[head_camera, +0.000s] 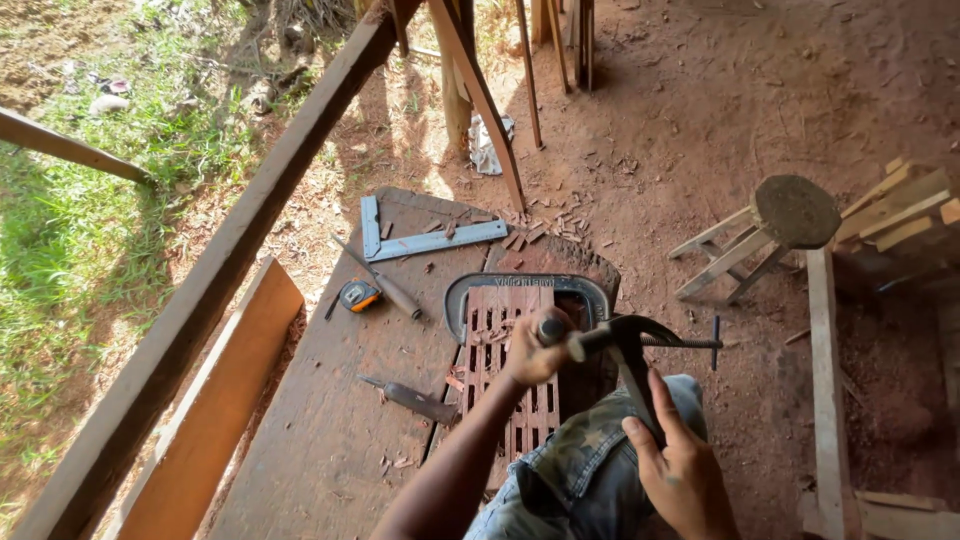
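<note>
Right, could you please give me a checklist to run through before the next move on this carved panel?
1. Left hand closed around the tool handle: ok.
2. Right hand gripping the clamp firmly by its lower arm: cannot tell.
3. Clamp biting onto the carved wooden panel: cannot tell.
4. Chisel lying apart from both hands: ok.
5. Tape measure and framing square lying beyond the panel: ok.
</note>
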